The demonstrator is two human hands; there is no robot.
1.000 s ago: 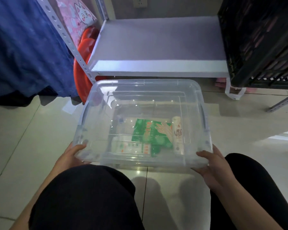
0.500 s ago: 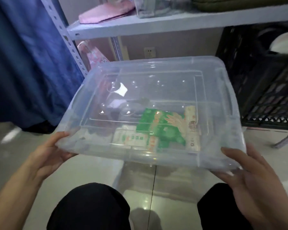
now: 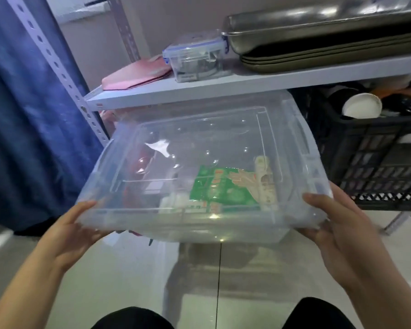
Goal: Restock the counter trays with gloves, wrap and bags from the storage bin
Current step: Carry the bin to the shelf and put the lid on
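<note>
Head view is showing a person carrying the clear storage bin (image 3: 207, 167) in both hands, clear of the tiled floor (image 3: 133, 276), in front of a metal shelf (image 3: 223, 87). The lid is sitting on top, and through it a green packet printed with a glove picture (image 3: 220, 186) and a pale packet (image 3: 266, 184) just beside it are lying against the near right corner; what else is in there is too blurred to name. To carry it well, the person is probably best keeping the bin level so the packets are not sliding, supporting it from beneath at both near corners, and moving steadily toward the counter before opening the lid. The left hand (image 3: 74, 229) is cupping the near left corner, palm turned up under the base and thumb lying over the lid's edge, so it is clasping the bin. The right hand (image 3: 335, 229) is doing the same at the near right corner, fingers passing underneath and thumb resting on top of the rim. Both forearms are reaching forward and slightly inward, wrists bent back.
</note>
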